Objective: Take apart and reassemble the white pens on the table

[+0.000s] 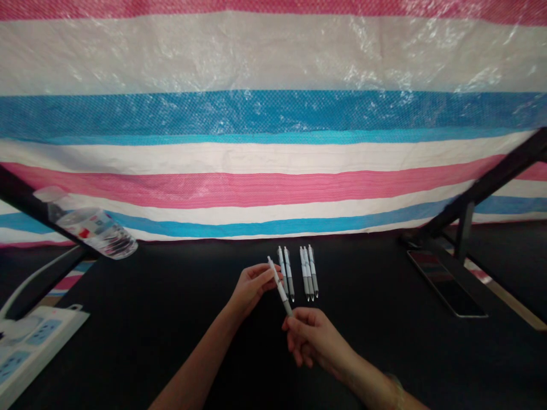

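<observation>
Between my two hands a white pen with a grey grip (277, 280) is held up at a slant, above the black table. My left hand (255, 285) pinches its upper part with thumb and fingers. The lower, grey end sits between the thumb and forefinger of my right hand (311, 335), which hides the tip. Just behind, a pair of similar pens (288, 266) lies on the table, partly covered by my left fingers and the held pen. To their right, a group of three matching pens (308, 273) lies side by side, grey ends toward me.
A clear plastic bottle (100, 230) is at the left, by a black frame bar. A white power strip (55, 336) with a plugged-in cable lies at the near left. A phone (444, 285) lies at the right beside another black bar (482, 179). A striped sheet (256, 191) hangs behind the table.
</observation>
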`<control>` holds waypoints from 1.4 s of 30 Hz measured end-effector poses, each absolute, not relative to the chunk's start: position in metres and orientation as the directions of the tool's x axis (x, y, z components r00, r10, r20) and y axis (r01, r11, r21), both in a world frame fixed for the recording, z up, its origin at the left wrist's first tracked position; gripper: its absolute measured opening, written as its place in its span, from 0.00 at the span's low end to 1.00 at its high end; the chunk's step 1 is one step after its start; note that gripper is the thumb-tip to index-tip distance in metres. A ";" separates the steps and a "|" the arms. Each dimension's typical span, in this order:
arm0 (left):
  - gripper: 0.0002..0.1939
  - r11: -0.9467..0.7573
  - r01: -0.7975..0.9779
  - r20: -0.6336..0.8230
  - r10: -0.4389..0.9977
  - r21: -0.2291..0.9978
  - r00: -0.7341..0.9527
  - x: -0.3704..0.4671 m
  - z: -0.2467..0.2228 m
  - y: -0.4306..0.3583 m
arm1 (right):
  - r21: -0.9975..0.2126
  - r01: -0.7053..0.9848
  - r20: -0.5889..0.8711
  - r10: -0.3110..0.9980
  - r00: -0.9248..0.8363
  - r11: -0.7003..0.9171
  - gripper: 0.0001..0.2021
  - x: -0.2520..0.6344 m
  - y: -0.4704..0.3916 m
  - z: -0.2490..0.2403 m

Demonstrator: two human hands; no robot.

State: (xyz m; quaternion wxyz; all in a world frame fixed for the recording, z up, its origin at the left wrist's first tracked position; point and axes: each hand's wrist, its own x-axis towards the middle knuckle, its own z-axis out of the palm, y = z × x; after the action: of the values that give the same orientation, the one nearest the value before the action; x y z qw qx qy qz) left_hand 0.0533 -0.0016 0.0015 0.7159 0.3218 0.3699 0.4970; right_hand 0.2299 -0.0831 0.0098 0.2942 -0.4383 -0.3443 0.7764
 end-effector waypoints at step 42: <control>0.17 0.328 -0.461 -0.233 0.939 0.824 0.252 0.053 0.005 0.001 | -0.709 -0.177 -0.464 0.641 -0.612 -0.683 0.22 0.238 -0.080 0.002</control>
State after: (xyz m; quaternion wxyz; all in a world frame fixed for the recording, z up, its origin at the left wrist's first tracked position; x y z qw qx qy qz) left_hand 0.0534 0.0006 0.0053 0.7239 0.3194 0.3741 0.4838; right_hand 0.2383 -0.0805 0.0019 0.2432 -0.3673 -0.3155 0.8405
